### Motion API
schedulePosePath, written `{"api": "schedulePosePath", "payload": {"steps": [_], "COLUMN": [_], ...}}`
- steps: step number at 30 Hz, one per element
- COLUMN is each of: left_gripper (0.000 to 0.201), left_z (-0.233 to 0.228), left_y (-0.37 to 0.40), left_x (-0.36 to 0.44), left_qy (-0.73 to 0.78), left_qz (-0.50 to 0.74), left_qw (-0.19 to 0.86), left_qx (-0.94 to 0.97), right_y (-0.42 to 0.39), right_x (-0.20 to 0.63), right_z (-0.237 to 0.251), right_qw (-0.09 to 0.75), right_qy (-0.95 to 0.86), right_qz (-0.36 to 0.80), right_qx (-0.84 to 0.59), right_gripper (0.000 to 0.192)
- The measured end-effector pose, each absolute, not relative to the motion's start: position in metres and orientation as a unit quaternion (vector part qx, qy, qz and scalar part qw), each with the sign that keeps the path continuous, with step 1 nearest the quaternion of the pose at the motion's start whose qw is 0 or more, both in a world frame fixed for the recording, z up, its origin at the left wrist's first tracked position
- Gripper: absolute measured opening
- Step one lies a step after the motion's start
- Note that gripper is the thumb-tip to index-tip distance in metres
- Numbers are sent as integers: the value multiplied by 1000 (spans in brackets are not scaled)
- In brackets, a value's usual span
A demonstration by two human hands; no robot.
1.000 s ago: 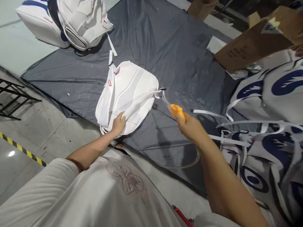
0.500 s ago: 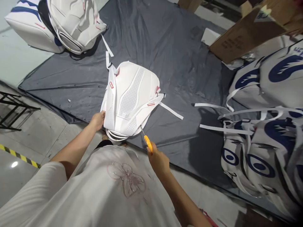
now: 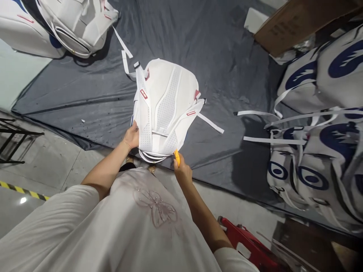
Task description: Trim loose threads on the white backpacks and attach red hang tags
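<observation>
Backpack (image 3: 166,109) lies back-side up on the dark sheet (image 3: 221,56), near its front edge. Left hand (image 3: 131,136) grips its side. Right hand (image 3: 183,172) is closed round a yellow tool (image 3: 177,156) touching the bag's bottom; it might poke or cut the cloth. The tool's tip is hidden.

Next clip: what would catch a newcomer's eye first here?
The white backpack lying on the dark sheet at centre, gripped at its near end by the left hand, while the right hand holds an orange-handled tool against its lower edge. At right, a pile of white bags with navy prints trails loose straps.
</observation>
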State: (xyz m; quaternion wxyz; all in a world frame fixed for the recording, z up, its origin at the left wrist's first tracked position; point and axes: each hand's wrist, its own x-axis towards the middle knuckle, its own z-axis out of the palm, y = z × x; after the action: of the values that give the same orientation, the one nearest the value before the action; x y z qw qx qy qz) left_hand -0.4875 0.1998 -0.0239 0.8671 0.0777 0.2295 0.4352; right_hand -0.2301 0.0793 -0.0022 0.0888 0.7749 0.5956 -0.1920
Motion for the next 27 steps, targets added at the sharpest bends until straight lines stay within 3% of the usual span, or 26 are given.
{"api": "schedulePosePath", "payload": {"steps": [20,27], "left_gripper": [90,81], "left_z": [-29,-10], "left_y": [230,231], "left_x": [-477,-470], "left_qy": [210,258], "left_qz": [374,364], "left_qw": [894,879], "left_qx": [128,170], "right_y": [0,-26], "right_x": [-227,-260], "right_z": [34,53], "right_qw": [-37,51], "right_qy": [503,539], "right_qz": [-287,-348], "right_qx": [814,766], "right_gripper": [46,41]}}
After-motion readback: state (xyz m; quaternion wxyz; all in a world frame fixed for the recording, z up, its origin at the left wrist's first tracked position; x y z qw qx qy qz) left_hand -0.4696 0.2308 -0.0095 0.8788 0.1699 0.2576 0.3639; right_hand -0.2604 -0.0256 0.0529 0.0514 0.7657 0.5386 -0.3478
